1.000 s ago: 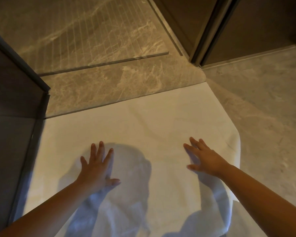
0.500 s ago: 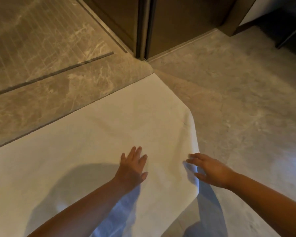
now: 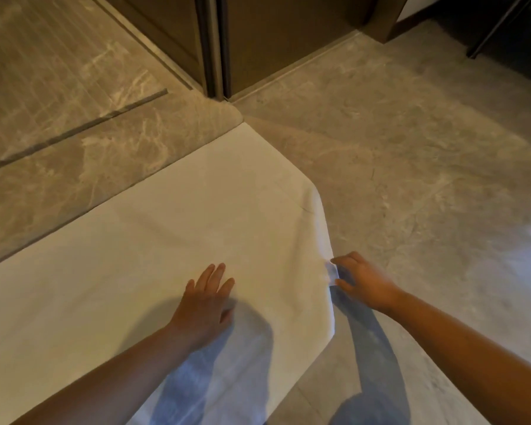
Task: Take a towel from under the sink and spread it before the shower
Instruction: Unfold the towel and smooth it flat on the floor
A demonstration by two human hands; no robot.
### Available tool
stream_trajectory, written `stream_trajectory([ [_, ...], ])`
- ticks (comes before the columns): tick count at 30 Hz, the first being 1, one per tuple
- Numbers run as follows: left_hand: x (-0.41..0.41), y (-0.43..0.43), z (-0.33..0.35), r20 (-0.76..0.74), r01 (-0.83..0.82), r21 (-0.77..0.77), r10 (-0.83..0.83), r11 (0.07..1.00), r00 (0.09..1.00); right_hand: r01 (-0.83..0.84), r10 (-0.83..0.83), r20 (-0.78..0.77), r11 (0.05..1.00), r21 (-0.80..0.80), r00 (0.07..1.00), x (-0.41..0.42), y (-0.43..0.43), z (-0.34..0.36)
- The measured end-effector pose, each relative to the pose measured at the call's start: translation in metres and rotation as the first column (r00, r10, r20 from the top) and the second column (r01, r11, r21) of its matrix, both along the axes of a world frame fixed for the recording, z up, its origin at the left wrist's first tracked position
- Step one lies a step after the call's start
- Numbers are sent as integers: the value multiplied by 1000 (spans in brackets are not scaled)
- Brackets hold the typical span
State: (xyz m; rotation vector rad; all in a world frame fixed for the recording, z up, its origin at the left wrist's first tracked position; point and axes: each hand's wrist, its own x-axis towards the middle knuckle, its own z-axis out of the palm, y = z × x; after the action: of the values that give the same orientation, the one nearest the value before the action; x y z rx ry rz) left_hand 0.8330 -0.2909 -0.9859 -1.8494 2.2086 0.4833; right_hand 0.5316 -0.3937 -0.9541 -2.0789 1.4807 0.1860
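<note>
Grey marble floor [image 3: 411, 148] beside shower threshold [image 3: 74, 185]: white towel [image 3: 181, 225] lies flat along it, left hand [image 3: 204, 305] spread open pressing down, right hand [image 3: 364, 279] pinching its right edge; soft, light, probably best tugged at edges.

We find no writing, label, brand, number or sign that we can read: none on the white towel [image 3: 178, 240], none on the marble floor [image 3: 411, 167] beside it, and none on the dark panels [image 3: 276, 38] beyond the towel's far corner.
</note>
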Motion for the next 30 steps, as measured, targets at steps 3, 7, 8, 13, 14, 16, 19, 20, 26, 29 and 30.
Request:
stream_trajectory([
  [3, 6, -22, 24, 11, 60, 107, -62, 992, 998, 60, -61, 66, 998, 4, 996, -14, -6, -1],
  [7, 2, -53, 57, -10, -17, 280, 20, 960, 1000, 100, -101, 121, 995, 13, 988, -18, -32, -8],
  [8, -2, -60, 63, 11, 0, 270, -4, 963, 1000, 122, -123, 151, 992, 10, 981, -15, -39, -11],
  [13, -57, -97, 77, 9, -66, 103, 66, 992, 998, 223, -233, 323, 972, 70, 917, -2, -68, -27],
  [14, -73, -101, 75, -55, -146, 77, 151, 986, 987, 237, -245, 347, 969, 66, 905, -1, -72, -30],
  [16, -105, -99, 64, -206, -333, 24, 331, 943, 921, 267, -266, 377, 962, 51, 887, -2, -77, -36],
  [19, -138, -66, 38, -419, -567, -90, 486, 819, 767, 327, -328, 426, 942, 78, 843, -6, -77, -44],
  [20, -143, -51, 30, -425, -585, -105, 495, 804, 757, 340, -345, 433, 936, 92, 833, -6, -75, -46],
  [26, -145, -3, 3, -466, -639, -106, 530, 762, 709, 343, -357, 429, 933, 112, 830, -11, -56, -45],
  [29, -145, -4, 2, -517, -664, -78, 540, 744, 665, 321, -329, 402, 943, 90, 854, -12, -50, -40],
  [30, -145, -2, 1, -500, -650, -66, 538, 757, 678, 319, -326, 382, 944, 83, 865, -12, -48, -39],
])
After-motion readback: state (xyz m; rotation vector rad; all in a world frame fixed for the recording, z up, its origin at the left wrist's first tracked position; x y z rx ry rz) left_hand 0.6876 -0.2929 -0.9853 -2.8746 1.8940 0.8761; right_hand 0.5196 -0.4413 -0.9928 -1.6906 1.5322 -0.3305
